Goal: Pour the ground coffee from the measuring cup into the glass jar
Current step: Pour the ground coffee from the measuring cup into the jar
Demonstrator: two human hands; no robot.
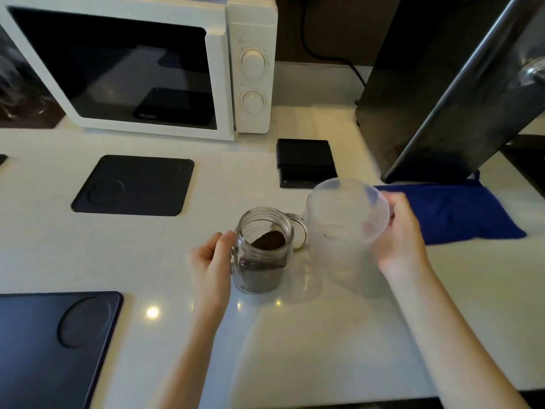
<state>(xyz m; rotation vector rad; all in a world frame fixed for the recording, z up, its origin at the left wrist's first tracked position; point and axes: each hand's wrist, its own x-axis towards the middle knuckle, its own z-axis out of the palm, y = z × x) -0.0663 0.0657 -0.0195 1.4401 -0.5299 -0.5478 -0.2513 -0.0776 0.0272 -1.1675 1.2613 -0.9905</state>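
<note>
A glass jar [262, 252] stands upright on the white counter, holding a mound of dark ground coffee [269, 240]. My left hand [211, 261] is wrapped on the jar's left side. My right hand [401, 237] holds a translucent plastic measuring cup [345, 222] just right of the jar, tilted a little, blurred by motion. The cup looks almost empty, with only a faint brown trace inside. A round jar lid [299, 231] lies flat on the counter between jar and cup, partly hidden behind them.
A white microwave [141, 63] stands at the back left. A small black scale [305, 162] sits behind the cup. A blue cloth [454, 214] lies to the right under a tall black appliance [442, 84]. Dark mats [132, 184] [53, 343] lie left.
</note>
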